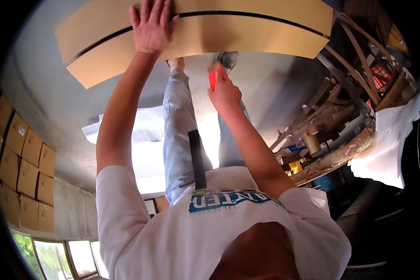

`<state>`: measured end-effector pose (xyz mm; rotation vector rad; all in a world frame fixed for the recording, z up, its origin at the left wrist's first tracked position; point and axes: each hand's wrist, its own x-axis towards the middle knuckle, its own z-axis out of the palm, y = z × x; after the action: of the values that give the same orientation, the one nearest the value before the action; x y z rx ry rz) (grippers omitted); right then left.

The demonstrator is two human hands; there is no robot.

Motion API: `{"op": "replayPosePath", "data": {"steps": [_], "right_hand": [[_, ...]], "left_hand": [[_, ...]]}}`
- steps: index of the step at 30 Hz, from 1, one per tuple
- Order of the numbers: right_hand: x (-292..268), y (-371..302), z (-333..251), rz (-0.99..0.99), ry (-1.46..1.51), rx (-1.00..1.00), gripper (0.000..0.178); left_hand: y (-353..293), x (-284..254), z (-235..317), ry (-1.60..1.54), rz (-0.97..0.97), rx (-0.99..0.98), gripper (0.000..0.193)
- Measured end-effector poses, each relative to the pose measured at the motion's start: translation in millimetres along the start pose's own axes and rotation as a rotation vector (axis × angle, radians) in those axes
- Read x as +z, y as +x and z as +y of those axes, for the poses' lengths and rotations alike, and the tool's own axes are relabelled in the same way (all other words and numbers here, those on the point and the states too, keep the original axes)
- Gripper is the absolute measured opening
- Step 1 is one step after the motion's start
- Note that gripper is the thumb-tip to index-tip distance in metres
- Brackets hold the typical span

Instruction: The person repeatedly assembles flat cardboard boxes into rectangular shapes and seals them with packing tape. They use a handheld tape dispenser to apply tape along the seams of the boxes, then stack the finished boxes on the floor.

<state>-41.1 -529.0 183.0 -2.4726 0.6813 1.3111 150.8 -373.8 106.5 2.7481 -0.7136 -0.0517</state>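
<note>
Your left hand (154,30) pressed flat on a long tan cardboard (247,32) that spanned the upper part of the view, its fingers outstretched across the dark lengthwise line that parted the cardboard into 2 bands; it gripped nothing. Your right hand (226,95) was curled firmly around a red tool (213,78), blurred at its tip, just below the cardboard's near edge and close to your dark shoe (228,59); the tool's exact kind could not be told. Whether the tip touched the cardboard could not be made out. You stood in light blue jeans (177,109) and a white T-shirt (172,247) over a grey floor (270,88). White sheets (147,123) lay on the floor to your left, with brown cartons (30,144) stacked farther off, near windows (53,256). To your right, a heap of wood (336,116) lay beside a wooden frame (359,60).
</note>
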Motion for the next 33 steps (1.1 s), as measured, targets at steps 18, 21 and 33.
{"op": "replayPosePath", "data": {"steps": [18,21,33], "right_hand": [[-184.7,-19.3,7.9,0.260,0.436,-0.863,0.067],[-182.2,9.3,-19.1,0.203,0.281,-1.023,0.066],[-150.2,42.2,-179.1,0.248,-0.118,-1.300,0.069]], "left_hand": [[19.7,-97.9,33.1,-1.840,-0.548,-0.780,0.051],[-28.7,-122.6,35.3,-1.792,-0.338,-0.880,0.039],[-151.7,-171.1,-225.4,-1.121,0.303,-1.205,0.023]]}}
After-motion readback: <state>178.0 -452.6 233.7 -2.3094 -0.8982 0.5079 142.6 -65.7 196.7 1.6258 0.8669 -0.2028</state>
